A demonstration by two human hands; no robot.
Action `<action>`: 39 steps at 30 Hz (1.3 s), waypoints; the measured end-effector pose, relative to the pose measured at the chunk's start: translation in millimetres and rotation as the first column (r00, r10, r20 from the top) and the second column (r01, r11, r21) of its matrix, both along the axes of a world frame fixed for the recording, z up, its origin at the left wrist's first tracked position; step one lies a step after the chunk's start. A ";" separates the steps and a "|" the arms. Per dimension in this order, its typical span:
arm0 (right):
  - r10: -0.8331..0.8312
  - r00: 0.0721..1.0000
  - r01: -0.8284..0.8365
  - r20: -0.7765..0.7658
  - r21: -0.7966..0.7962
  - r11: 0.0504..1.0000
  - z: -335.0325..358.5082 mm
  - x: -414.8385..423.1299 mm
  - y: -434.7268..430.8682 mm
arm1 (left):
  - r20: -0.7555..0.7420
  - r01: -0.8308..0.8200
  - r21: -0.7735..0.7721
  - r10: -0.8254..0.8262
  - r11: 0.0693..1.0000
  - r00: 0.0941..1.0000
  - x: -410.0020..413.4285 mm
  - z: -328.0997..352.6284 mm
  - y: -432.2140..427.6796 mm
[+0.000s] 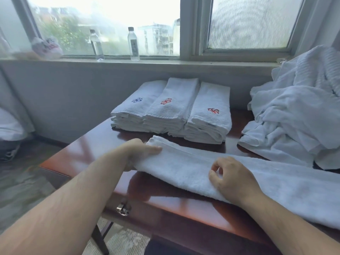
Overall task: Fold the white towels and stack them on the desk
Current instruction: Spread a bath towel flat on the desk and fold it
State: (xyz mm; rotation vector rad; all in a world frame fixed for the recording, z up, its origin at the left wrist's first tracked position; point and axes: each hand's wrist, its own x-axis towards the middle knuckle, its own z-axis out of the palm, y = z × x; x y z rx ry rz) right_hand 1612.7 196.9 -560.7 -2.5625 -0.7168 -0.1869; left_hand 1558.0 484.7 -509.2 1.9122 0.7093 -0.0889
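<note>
A long white towel (184, 168), folded lengthwise, lies across the red-brown desk (88, 150) from left to right. My left hand (139, 150) grips its left end, thumb on top and fingers under the edge. My right hand (231, 179) rests on the towel's middle with fingers curled, pinching the cloth. Behind the towel stand three stacks of folded white towels (171, 111), side by side, each with an embroidered emblem on top.
A heap of unfolded white towels (294, 116) covers the desk's right side up to the windowsill. Two clear water bottles (133, 45) stand on the sill. A drawer knob (123, 208) shows below the desk's front edge. Floor lies to the left.
</note>
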 end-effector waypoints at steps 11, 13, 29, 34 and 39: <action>-0.049 0.982 0.062 -0.184 0.065 0.996 17.4 -8.5 1.4 | 0.055 0.057 -0.130 -0.050 0.990 0.997 -16.1 9.1 -5.7; -0.045 0.962 0.077 -0.270 0.108 0.991 22.0 -2.8 -2.8 | 0.057 0.027 -0.160 -0.018 0.987 0.998 -15.2 12.1 -8.1; 0.290 0.624 0.512 -0.725 0.660 0.550 64.5 22.9 -126.9 | 0.158 0.359 -0.199 -0.332 0.912 0.930 53.5 100.1 -220.1; 0.400 0.592 0.561 -0.699 0.714 0.419 66.5 23.3 -198.3 | 0.162 0.514 -0.276 -0.488 0.812 0.858 78.0 83.7 -315.3; 0.515 0.514 0.638 -0.686 0.707 0.305 63.1 20.5 -243.4 | 0.255 0.616 -0.179 -0.569 0.767 0.782 84.7 57.8 -348.5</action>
